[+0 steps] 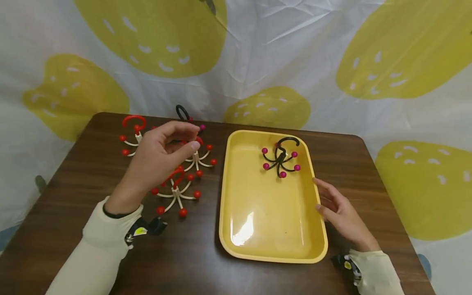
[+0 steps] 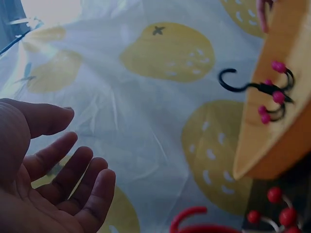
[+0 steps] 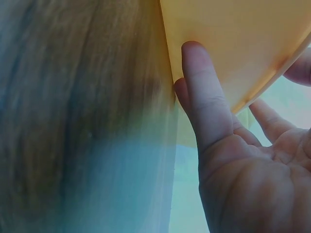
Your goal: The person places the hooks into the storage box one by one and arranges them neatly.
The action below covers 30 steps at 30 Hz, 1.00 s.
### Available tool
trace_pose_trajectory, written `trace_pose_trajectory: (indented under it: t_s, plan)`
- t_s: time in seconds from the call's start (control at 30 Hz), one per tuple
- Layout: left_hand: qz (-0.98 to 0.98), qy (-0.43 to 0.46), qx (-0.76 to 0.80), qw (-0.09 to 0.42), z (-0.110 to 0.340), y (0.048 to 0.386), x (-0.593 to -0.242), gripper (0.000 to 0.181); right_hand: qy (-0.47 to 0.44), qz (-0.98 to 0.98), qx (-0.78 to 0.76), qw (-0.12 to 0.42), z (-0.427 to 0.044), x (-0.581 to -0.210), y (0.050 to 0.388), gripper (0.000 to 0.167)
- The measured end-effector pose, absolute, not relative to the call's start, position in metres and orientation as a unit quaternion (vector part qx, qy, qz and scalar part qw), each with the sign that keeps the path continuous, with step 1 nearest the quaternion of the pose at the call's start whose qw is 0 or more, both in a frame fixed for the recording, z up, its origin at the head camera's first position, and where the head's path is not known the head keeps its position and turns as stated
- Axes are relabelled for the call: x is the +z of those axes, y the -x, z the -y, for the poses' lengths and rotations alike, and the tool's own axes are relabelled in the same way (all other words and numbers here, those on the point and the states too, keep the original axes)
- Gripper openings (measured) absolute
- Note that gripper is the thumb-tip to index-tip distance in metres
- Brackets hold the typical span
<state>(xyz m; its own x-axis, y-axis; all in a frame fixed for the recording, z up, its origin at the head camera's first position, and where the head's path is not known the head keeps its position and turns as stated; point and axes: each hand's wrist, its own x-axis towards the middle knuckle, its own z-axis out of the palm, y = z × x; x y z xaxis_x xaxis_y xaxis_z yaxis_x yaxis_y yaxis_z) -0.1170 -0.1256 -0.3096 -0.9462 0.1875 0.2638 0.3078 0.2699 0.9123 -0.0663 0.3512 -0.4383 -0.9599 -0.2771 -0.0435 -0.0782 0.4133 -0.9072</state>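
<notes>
Left hand [image 1: 158, 157] hung over the left part of the table [image 1: 177, 254], palm turned towards the tray [image 1: 265, 213], thumb apart from loosely bent fingers, nothing held; the left wrist view showed the gap between them bare. Right hand [image 1: 343, 213] was at the tray's right side, fingers fairly straight against the outer wall, thumb by the rim, no curl round it seen. Black hook [image 1: 281, 157] with magenta balls stood inside the tray, far right corner area, crook up. Left of the tray, on the table: three white hooks with red crooks and balls, the front hook [image 1: 176, 192] near the left wrist, the middle hook [image 1: 196, 159] just beyond, the back hook [image 1: 138, 137] farther off, partly hidden by the left hand. Behind them a second black hook [image 1: 181, 110], mostly covered. Lemon-patterned cloth [image 1: 280, 49] hung behind the table
</notes>
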Motion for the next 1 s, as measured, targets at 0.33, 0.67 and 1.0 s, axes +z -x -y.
trace_pose_trajectory:
  t_s: [0.33, 0.67, 1.0]
  plan:
    - [0.850, 0.120, -0.509, 0.066, 0.157, 0.108, -0.337, 0.031, 0.108, -0.842, -0.522, 0.082, -0.355, -0.440, 0.066, 0.067]
    - [0.866, 0.105, -0.487, 0.043, 0.169, 0.100, -0.365, 0.035, 0.108, -0.840, -0.525, 0.080, -0.351, -0.439, 0.064, 0.067]
    - [0.856, 0.108, -0.503, 0.049, 0.168, 0.097, -0.379, 0.029, 0.113, -0.843, -0.521, 0.075, -0.351, -0.437, 0.064, 0.067]
